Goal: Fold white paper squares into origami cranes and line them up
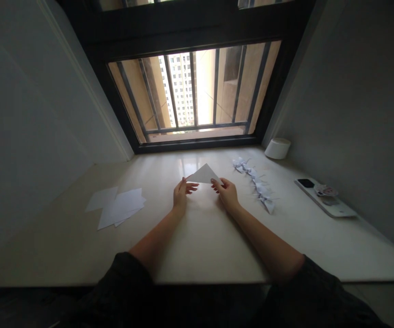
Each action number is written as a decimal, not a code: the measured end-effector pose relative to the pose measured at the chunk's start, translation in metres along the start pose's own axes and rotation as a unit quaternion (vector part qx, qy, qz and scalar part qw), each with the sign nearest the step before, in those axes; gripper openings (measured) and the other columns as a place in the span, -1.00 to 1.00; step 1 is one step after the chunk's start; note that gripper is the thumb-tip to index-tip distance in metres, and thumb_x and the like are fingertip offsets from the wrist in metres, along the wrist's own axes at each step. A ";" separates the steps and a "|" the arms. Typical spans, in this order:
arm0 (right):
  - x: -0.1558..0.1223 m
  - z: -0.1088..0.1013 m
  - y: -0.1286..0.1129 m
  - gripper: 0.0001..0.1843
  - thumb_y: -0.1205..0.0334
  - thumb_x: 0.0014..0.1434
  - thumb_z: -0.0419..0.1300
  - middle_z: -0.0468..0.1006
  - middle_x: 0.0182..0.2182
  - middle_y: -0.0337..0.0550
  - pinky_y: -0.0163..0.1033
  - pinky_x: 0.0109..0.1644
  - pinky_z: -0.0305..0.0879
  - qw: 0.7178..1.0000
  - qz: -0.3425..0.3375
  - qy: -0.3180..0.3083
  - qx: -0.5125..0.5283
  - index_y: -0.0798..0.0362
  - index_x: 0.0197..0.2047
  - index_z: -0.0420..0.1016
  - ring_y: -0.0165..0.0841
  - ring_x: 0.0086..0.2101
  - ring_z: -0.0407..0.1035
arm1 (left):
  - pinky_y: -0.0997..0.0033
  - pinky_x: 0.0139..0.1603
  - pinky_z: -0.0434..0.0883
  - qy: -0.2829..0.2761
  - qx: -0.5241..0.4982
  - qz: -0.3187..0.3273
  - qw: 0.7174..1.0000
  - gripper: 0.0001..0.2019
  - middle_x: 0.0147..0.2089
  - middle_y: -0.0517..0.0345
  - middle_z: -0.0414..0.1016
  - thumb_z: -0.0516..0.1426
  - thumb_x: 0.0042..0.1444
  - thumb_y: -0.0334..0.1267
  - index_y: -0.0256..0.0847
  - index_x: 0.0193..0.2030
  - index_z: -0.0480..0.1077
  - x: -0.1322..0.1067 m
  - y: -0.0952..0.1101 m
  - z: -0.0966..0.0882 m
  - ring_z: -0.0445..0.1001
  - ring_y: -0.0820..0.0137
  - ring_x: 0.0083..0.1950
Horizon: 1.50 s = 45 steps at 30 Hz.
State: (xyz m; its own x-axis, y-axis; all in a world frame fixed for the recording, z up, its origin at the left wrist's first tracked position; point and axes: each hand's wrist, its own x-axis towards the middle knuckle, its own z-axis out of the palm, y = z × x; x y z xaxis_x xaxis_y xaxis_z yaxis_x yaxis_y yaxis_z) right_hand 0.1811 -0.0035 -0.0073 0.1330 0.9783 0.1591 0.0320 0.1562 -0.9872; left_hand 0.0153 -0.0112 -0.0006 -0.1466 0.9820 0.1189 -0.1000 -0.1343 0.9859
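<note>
A sheet of white paper folded into a triangle (pixel 204 174) is held up above the pale stone counter (pixel 197 246). My left hand (pixel 181 195) pinches its left corner between thumb and fingers. My right hand (pixel 227 193) grips its right corner, with the fingers over the paper's lower edge. The two hands stand a short way apart, and the triangle's point faces the window.
Loose white paper sheets (pixel 120 207) lie to the left. A row of folded paper cranes (pixel 254 182) lies to the right. Beyond them are a white cylinder (pixel 278 148) and a white tray (pixel 323 198) holding a black phone. A barred window (pixel 193 91) and walls bound the counter.
</note>
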 end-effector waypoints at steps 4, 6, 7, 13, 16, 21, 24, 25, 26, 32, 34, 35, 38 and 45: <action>-0.006 0.005 0.000 -0.49 -0.27 0.00 0.07 0.49 -0.51 -0.13 -0.28 -0.34 0.27 0.999 -0.027 0.014 -0.038 0.06 -0.43 0.45 -0.34 -0.46 0.35 | 0.46 -0.38 0.29 0.005 0.017 0.013 1.000 -0.44 -0.28 -0.02 0.55 0.00 0.08 0.13 -0.25 0.09 0.26 -0.003 0.001 0.001 0.49 0.40 -0.38; -0.008 0.007 -0.001 -0.48 -0.27 0.02 0.04 0.50 -0.51 -0.14 -0.28 -0.33 0.26 0.998 -0.035 0.012 -0.052 0.05 -0.45 0.45 -0.34 -0.46 0.36 | 0.47 -0.37 0.30 0.020 0.018 0.024 0.999 -0.40 -0.25 0.01 0.53 0.04 0.08 0.08 -0.19 0.20 0.12 -0.003 0.001 0.002 0.49 0.42 -0.37; -0.009 0.007 -0.001 -0.48 -0.27 0.03 0.03 0.50 -0.52 -0.14 -0.28 -0.34 0.25 0.998 -0.036 0.012 -0.058 0.05 -0.46 0.45 -0.35 -0.46 0.36 | 0.47 -0.36 0.32 0.029 0.022 0.028 0.999 -0.37 -0.21 0.01 0.52 0.06 0.08 0.06 -0.15 0.24 0.07 -0.004 0.000 0.002 0.49 0.42 -0.34; -0.009 0.007 -0.001 -0.49 -0.24 0.06 0.02 0.49 -0.53 -0.15 -0.28 -0.35 0.23 0.997 -0.042 -0.003 -0.071 0.05 -0.49 0.46 -0.35 -0.47 0.33 | 0.43 -0.28 0.40 0.052 0.082 0.058 0.994 -0.48 0.12 -0.04 0.31 0.16 0.01 -0.04 -0.05 0.13 0.27 -0.003 -0.002 0.003 0.40 0.31 -0.07; -0.005 0.006 0.000 -0.49 -0.24 0.05 0.03 0.50 -0.53 -0.14 -0.27 -0.36 0.22 0.998 -0.038 -0.002 -0.059 0.06 -0.50 0.47 -0.35 -0.48 0.33 | 0.42 -0.24 0.40 0.041 0.101 0.072 0.991 -0.54 0.11 -0.01 0.33 0.18 -0.01 -0.09 -0.07 0.07 0.36 -0.004 -0.001 0.003 0.38 0.29 -0.05; 0.000 0.001 0.000 -0.54 -0.18 0.01 0.11 0.50 -0.54 -0.12 -0.27 -0.41 0.22 1.000 -0.006 -0.008 0.010 0.08 -0.51 0.48 -0.37 -0.50 0.31 | 0.40 -0.19 0.40 0.016 0.105 0.082 0.991 -0.47 0.12 0.03 0.35 0.25 -0.08 -0.18 -0.03 0.10 0.34 -0.007 0.001 0.004 0.40 0.31 -0.07; 0.002 -0.002 -0.002 -0.58 -0.11 -0.02 0.16 0.50 -0.54 -0.15 -0.27 -0.41 0.22 0.999 0.008 -0.005 0.045 0.08 -0.31 0.54 -0.38 -0.51 0.31 | 0.34 -0.10 0.38 -0.003 0.132 0.111 0.985 -0.41 0.17 0.08 0.33 0.27 -0.10 -0.24 0.04 0.13 0.30 -0.009 0.004 0.003 0.36 0.26 0.05; 0.002 -0.003 -0.003 -0.56 -0.08 -0.02 0.18 0.49 -0.54 -0.16 -0.27 -0.41 0.22 0.998 0.009 -0.007 0.056 0.08 -0.21 0.53 -0.38 -0.51 0.31 | 0.32 -0.07 0.37 -0.004 0.147 0.123 0.982 -0.41 0.18 0.10 0.32 0.27 -0.10 -0.25 0.05 0.13 0.30 -0.010 0.006 0.003 0.33 0.24 0.09; 0.002 -0.004 -0.004 -0.52 -0.06 -0.03 0.19 0.49 -0.54 -0.18 -0.27 -0.40 0.22 0.998 0.010 -0.009 0.066 0.08 -0.12 0.51 -0.39 -0.51 0.31 | 0.30 -0.05 0.36 -0.007 0.161 0.129 0.978 -0.42 0.18 0.11 0.32 0.26 -0.10 -0.26 0.06 0.13 0.30 -0.011 0.008 0.003 0.32 0.22 0.12; 0.002 -0.006 -0.006 -0.49 -0.01 -0.05 0.22 0.47 -0.58 -0.20 -0.27 -0.41 0.21 0.996 0.023 -0.010 0.087 0.10 -0.06 0.50 -0.42 -0.54 0.28 | 0.19 0.16 0.22 0.005 0.189 0.174 0.966 -0.56 0.07 0.08 0.43 0.25 -0.07 -0.19 -0.03 0.02 0.41 -0.013 0.017 0.001 0.34 0.23 0.11; 0.000 -0.006 -0.008 -0.51 0.00 -0.06 0.22 0.47 -0.58 -0.20 -0.27 -0.42 0.20 0.995 0.027 -0.010 0.095 0.10 -0.09 0.52 -0.41 -0.53 0.29 | 0.18 0.17 0.22 0.005 0.185 0.181 0.966 -0.57 0.07 0.07 0.43 0.25 -0.08 -0.18 -0.06 0.00 0.42 -0.014 0.019 0.002 0.35 0.23 0.11; 0.000 -0.005 -0.009 -0.52 0.00 -0.06 0.23 0.47 -0.59 -0.20 -0.27 -0.42 0.19 0.995 0.029 -0.011 0.099 0.10 -0.10 0.52 -0.41 -0.53 0.30 | 0.18 0.18 0.21 0.002 0.183 0.186 0.965 -0.58 0.07 0.06 0.42 0.25 -0.08 -0.18 -0.06 -0.01 0.42 -0.014 0.020 0.002 0.34 0.23 0.12; -0.002 -0.004 -0.012 -0.55 0.02 -0.07 0.23 0.46 -0.59 -0.20 -0.28 -0.44 0.17 0.993 0.036 -0.011 0.109 0.11 -0.14 0.53 -0.43 -0.55 0.28 | 0.17 0.18 0.20 -0.010 0.173 0.193 0.966 -0.56 0.11 0.04 0.40 0.26 -0.09 -0.19 -0.07 0.00 0.41 -0.016 0.022 0.004 0.32 0.22 0.15; -0.003 -0.003 -0.011 -0.53 -0.01 -0.07 0.23 0.46 -0.59 -0.21 -0.29 -0.46 0.15 0.992 0.041 -0.033 0.112 0.12 -0.14 0.54 -0.45 -0.58 0.24 | 0.21 0.13 0.26 -0.031 0.161 0.174 0.971 -0.53 0.16 0.02 0.34 0.23 -0.04 -0.16 -0.10 0.06 0.36 -0.020 0.026 0.007 0.29 0.22 0.18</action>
State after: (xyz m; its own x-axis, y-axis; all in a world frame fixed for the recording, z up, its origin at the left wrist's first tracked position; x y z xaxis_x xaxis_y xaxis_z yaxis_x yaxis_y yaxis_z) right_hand 0.1837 -0.0081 0.0028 0.0606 0.9945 0.0852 -0.1976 0.0957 -0.9756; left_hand 0.0223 -0.0335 0.0232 -0.0549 0.8918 0.4490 0.2587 -0.4217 0.8691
